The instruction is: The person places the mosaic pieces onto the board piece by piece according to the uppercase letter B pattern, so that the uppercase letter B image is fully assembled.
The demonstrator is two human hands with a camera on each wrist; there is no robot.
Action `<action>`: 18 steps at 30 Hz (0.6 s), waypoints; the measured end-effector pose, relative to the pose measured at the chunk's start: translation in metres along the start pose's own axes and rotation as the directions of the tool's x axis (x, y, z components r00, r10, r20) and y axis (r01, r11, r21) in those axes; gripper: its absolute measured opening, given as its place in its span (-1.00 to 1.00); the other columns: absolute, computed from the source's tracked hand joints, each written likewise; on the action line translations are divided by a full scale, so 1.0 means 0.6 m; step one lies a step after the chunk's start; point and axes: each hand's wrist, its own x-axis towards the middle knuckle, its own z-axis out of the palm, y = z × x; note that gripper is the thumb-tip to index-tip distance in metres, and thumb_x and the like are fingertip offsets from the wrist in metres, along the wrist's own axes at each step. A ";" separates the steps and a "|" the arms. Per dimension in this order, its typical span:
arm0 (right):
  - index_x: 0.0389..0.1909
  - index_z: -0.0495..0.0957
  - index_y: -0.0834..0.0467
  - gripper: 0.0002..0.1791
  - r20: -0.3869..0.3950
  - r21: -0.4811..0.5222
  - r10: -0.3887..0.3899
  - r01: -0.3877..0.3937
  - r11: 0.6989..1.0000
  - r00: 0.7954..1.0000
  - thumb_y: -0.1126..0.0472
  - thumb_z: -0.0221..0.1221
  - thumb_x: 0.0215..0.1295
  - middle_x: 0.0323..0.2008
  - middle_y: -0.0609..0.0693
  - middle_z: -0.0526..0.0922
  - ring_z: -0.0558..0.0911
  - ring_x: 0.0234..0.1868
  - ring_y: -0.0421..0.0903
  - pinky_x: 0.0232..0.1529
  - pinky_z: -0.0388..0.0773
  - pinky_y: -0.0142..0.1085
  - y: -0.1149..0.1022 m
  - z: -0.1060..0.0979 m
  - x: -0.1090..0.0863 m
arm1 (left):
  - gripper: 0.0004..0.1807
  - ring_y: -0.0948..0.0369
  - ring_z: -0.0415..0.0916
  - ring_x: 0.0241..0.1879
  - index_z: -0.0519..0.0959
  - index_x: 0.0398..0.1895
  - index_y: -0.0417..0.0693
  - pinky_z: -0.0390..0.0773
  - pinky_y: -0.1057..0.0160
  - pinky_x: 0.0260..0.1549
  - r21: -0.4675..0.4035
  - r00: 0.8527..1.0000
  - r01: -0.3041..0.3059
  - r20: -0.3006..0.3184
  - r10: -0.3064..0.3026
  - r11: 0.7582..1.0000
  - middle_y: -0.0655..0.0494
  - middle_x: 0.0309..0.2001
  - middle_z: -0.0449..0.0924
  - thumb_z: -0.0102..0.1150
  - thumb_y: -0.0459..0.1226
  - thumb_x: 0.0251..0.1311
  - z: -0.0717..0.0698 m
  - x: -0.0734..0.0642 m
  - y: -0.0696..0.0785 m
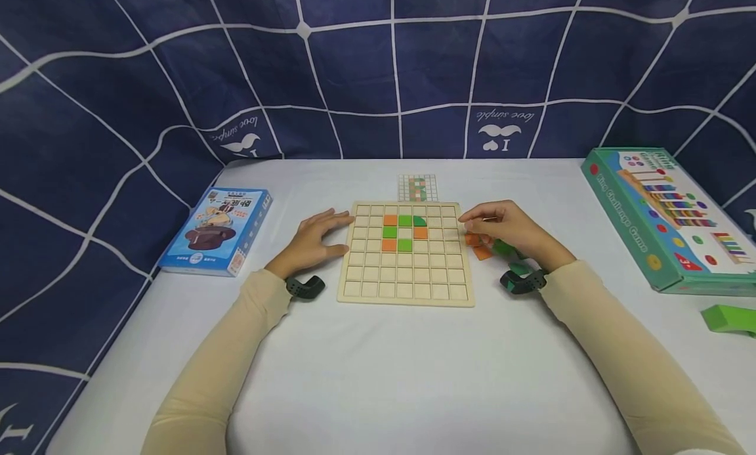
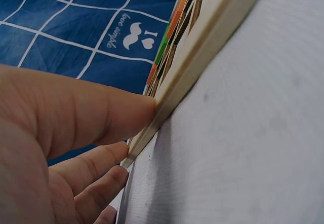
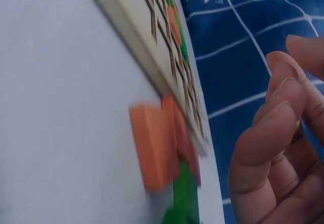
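Note:
A wooden grid board (image 1: 407, 303) lies on the table, with several orange and green tiles (image 1: 404, 245) in its upper middle cells. A dark green tile with a rounded corner (image 1: 419, 221) sits at their upper right. My left hand (image 1: 310, 245) rests at the board's left edge, its thumb (image 2: 126, 115) and fingertips touching the rim. Above loose tiles beside the board's right edge hovers my right hand (image 1: 510, 228), fingers loosely bent. No tile shows between its fingertips. Orange blocks (image 3: 154, 145) and a green one (image 3: 186, 193) lie below it, partly hidden in the head view.
A small pattern card (image 1: 417, 188) lies behind the board. To the left is a blue box (image 1: 215, 232); a green game box (image 1: 679, 218) lies at the right, with a bright green block (image 1: 729, 318) in front. Dark blue patterned cloth (image 1: 354, 67) hangs behind the table.

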 end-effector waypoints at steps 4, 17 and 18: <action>0.25 0.62 0.42 -0.59 -0.046 -0.023 0.035 -0.036 0.999 0.998 0.21 0.28 0.56 -0.40 -0.10 0.66 0.49 -0.48 -0.17 -0.41 0.51 -0.38 0.014 -0.025 -0.017 | -0.25 -0.11 -0.07 0.72 0.44 0.59 -0.10 -0.23 -0.23 0.65 -0.003 1.000 0.000 0.002 0.000 1.000 -0.08 0.66 0.27 0.34 -0.21 0.31 0.000 0.000 0.000; 0.24 0.65 0.33 -0.61 -0.138 -0.050 0.064 -0.072 0.996 0.988 0.17 0.29 0.57 -0.49 -0.12 0.54 0.49 -0.43 -0.16 -0.39 0.54 -0.39 0.042 -0.074 -0.039 | -0.25 -0.10 -0.08 0.72 0.44 0.59 -0.09 -0.23 -0.22 0.65 0.006 1.000 -0.001 0.007 0.001 1.000 -0.07 0.66 0.25 0.34 -0.20 0.32 0.000 0.002 -0.004; 0.23 0.66 0.33 -0.63 -0.141 -0.047 0.067 -0.075 0.996 0.988 0.18 0.29 0.57 -0.49 -0.13 0.54 0.49 -0.44 -0.17 -0.40 0.54 -0.40 0.044 -0.075 -0.039 | -0.25 -0.10 -0.08 0.72 0.43 0.60 -0.09 -0.23 -0.22 0.65 0.007 1.000 0.000 0.007 0.000 1.000 -0.07 0.67 0.25 0.33 -0.20 0.32 0.001 0.002 -0.003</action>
